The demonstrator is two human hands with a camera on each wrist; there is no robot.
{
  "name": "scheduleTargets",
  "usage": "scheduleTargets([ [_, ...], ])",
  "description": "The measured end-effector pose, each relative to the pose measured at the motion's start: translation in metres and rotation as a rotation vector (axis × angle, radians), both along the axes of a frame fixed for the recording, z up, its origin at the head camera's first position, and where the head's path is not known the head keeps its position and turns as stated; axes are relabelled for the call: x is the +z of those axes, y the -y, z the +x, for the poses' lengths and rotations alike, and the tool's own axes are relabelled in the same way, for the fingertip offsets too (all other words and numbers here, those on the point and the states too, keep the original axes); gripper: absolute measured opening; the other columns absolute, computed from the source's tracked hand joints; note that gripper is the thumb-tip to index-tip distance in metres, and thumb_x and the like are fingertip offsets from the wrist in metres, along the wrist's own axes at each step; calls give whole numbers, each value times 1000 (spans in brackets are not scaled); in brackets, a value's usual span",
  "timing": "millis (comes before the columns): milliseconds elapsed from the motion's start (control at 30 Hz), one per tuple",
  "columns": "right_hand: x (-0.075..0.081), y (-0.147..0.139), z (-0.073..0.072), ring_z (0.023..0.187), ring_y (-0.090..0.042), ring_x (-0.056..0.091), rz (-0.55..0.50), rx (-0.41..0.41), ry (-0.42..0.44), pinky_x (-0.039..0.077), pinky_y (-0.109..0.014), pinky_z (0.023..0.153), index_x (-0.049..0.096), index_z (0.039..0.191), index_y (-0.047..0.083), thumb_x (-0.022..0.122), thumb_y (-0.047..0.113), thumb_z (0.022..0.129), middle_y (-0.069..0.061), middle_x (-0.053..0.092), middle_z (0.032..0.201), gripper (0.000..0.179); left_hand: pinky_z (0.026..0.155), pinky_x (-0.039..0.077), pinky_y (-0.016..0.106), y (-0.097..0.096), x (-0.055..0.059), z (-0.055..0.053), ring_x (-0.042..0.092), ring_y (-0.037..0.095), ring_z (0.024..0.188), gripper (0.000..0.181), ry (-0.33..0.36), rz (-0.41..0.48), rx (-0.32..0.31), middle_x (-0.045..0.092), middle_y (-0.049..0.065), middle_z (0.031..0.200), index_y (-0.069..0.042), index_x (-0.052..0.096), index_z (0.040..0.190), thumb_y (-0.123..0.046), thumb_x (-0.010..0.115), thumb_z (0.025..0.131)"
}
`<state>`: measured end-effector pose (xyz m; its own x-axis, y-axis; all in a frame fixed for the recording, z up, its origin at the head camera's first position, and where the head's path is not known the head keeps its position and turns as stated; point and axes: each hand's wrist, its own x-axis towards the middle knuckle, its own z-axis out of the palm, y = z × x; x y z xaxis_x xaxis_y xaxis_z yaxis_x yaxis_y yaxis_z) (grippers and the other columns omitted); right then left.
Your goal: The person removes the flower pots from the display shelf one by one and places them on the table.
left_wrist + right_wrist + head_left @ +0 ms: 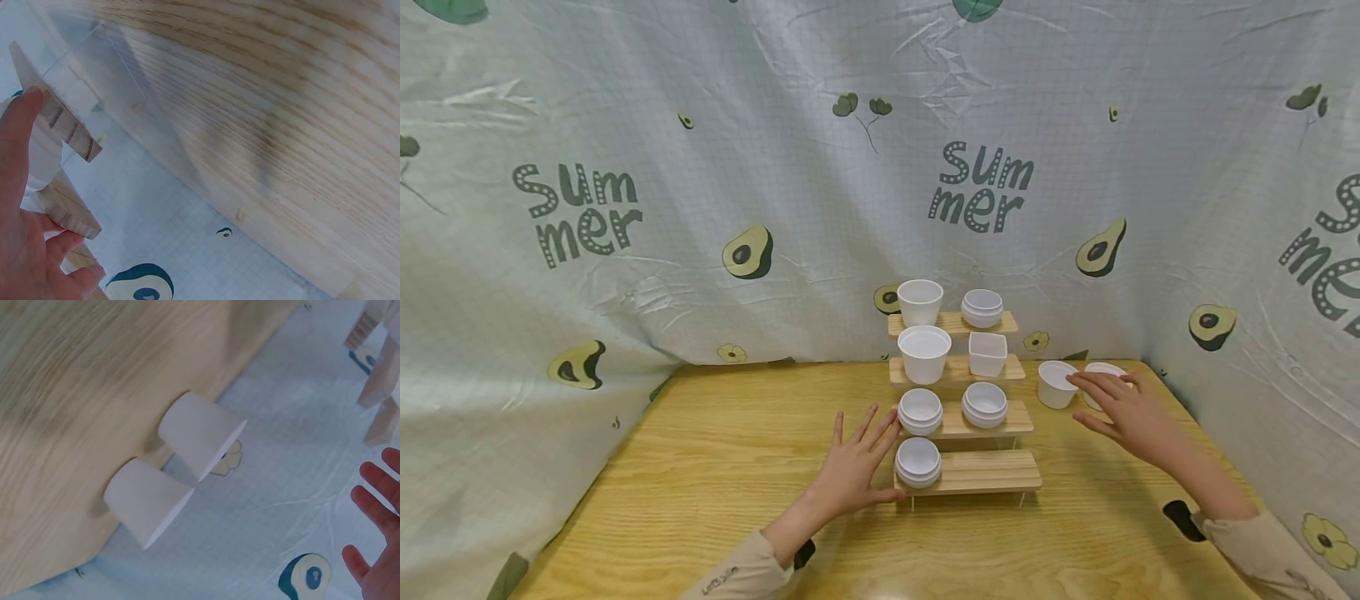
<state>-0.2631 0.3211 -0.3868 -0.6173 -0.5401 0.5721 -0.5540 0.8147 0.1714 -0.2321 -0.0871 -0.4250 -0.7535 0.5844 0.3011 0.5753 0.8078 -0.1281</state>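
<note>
I am holding my left hand (852, 473) at eight o'clock of the wooden stand (958, 368), fingers spread apart and gripping nothing; my thumb is touching the nine o'clock end of the bottom shelf (988, 472), and my other fingertips are lying by the second shelf (1020, 418), though I cannot tell whether they are touching it; I am hovering my right hand (1133, 417) at three o'clock, fingers apart and clasping nothing, near one white cup (1056, 388) and another white cup (1103, 367), which my fingers are partly hiding; both are standing upright on the table (737, 450) just beside each other, smooth and tapering from wide rims to narrower bases; the stand is rising in four pale shelves; a round bowl (918, 463) is sitting at nine o'clock on the lowest, and six white containers (985, 405) are standing in pairs above.
</note>
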Motion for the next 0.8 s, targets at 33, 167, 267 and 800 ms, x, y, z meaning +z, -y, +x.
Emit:
scheduleTargets([
  [33, 1, 2, 1, 100, -27, 54, -2, 4, 2, 34, -52, 82, 53, 120, 7, 68, 31, 74, -10, 58, 114, 55, 100, 17, 65, 0, 0, 0, 22, 28, 136, 96, -1, -1, 1, 26, 1, 148, -14, 24, 142, -68, 55, 69],
  [167, 2, 9, 6, 102, -27, 53, -10, 31, -5, 32, -49, 82, 53, 121, 7, 68, 31, 73, -9, 57, 114, 55, 100, 17, 64, 0, 0, 0, 22, 28, 136, 96, -4, -1, 0, 26, 1, 148, -14, 24, 142, -68, 55, 69],
  [267, 2, 14, 10, 102, -26, 52, -14, 47, -8, 32, -48, 82, 53, 121, 8, 69, 31, 72, -8, 57, 114, 57, 100, 17, 64, 0, 0, 0, 21, 28, 136, 96, -3, -7, 1, 25, 1, 148, -15, 25, 142, -68, 55, 69],
  [800, 10, 42, 24, 107, -20, 49, -24, 166, -12, 31, -48, 86, 50, 126, 10, 58, 42, 82, -5, 54, 120, 55, 100, 17, 64, 0, 0, 0, 21, 28, 137, 96, -10, -8, 2, 25, 1, 148, -14, 25, 142, -69, 55, 69],
])
